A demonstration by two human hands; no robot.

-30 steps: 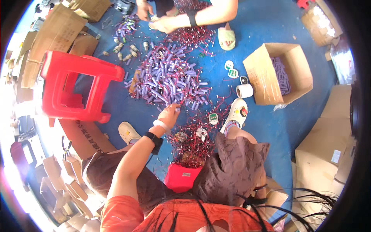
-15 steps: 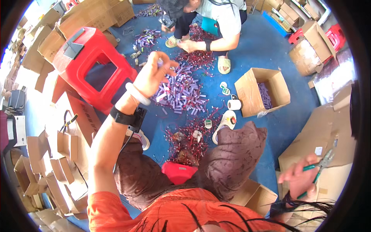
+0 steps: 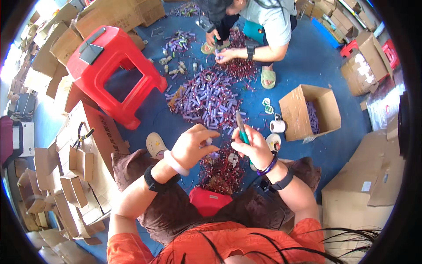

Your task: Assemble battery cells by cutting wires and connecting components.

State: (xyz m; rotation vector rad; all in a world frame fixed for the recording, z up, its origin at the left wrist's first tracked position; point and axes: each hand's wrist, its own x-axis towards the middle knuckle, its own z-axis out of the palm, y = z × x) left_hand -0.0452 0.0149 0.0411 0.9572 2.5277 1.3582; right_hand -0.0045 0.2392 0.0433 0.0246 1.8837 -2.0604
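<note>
My left hand (image 3: 193, 143) is closed around a small purple cylinder (image 3: 210, 142) in front of my knees. My right hand (image 3: 255, 149) grips green-handled pliers (image 3: 241, 128), their tip pointing up and away from me. The two hands are close together above a heap of cut red wires (image 3: 220, 169) on the blue floor. A big pile of purple cylinders with red wires (image 3: 206, 99) lies just beyond my hands.
A red plastic stool (image 3: 112, 72) stands at the left. An open cardboard box (image 3: 307, 112) with purple cylinders sits at the right, a tape roll (image 3: 278, 126) beside it. Another person (image 3: 259, 26) crouches at the far side of the pile. Flattened cartons (image 3: 74, 167) line the left.
My left hand has come down from near the stool to in front of me. My right hand with the pliers has swung in from the far right to meet it.
</note>
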